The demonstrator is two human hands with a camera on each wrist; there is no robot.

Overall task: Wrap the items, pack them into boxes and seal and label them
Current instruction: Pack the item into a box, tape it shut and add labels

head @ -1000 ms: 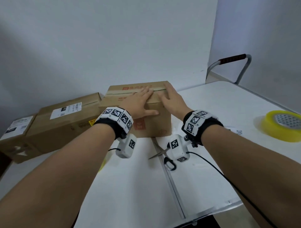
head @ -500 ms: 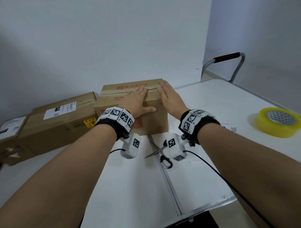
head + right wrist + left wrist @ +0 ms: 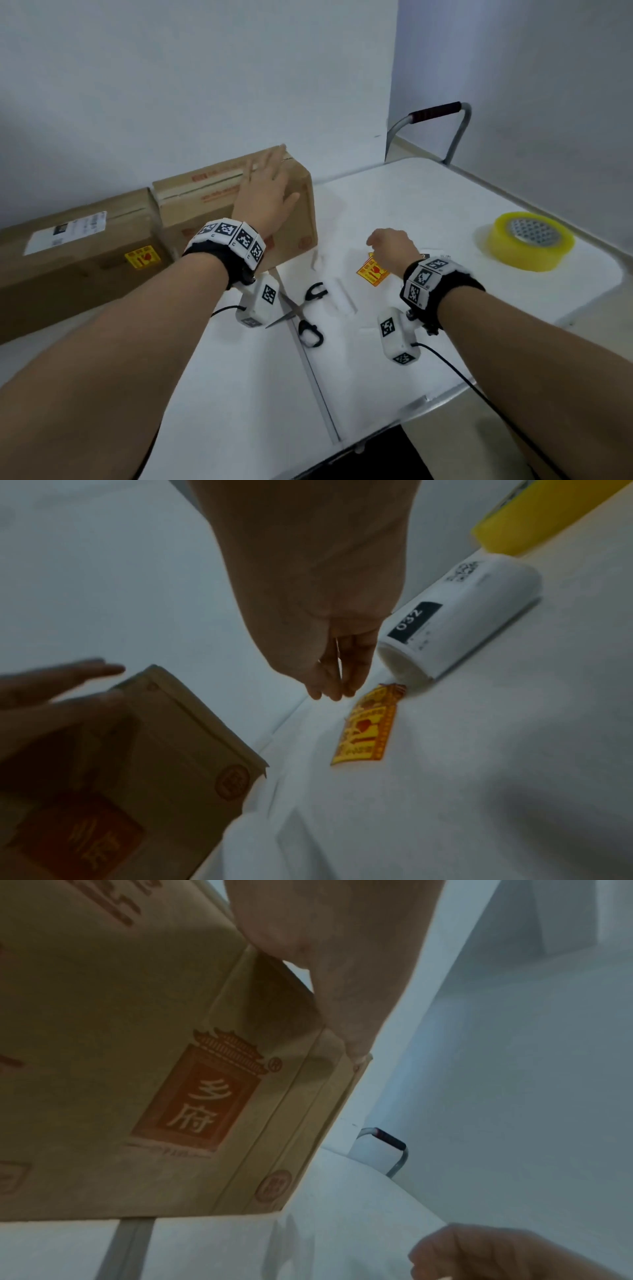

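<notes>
Left hand on the box, right hand over the sticker

Left hand (image 3: 265, 198) lies flat on the cardboard box (image 3: 209, 205) near the table's (image 3: 428, 192) far edge; right hand (image 3: 394, 248), fingers loose, hovers above the yellow sticker (image 3: 368, 729).

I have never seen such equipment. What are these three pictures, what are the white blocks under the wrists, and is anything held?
No machine is here: a person packs parcels with bare hands. The wristbands carry small cameras, the white blocks. One picture comes from a head camera looking down; the other two look along each hand.

The left hand rests flat on a taped cardboard box, fingers straight. The right hand hangs just above a yellow warning sticker on the white table; its fingers are loosely bent and hold nothing.

Also on the table: scissors, a roll of yellow tape, a curled white shipping label, and a longer labelled box on the left.
</notes>
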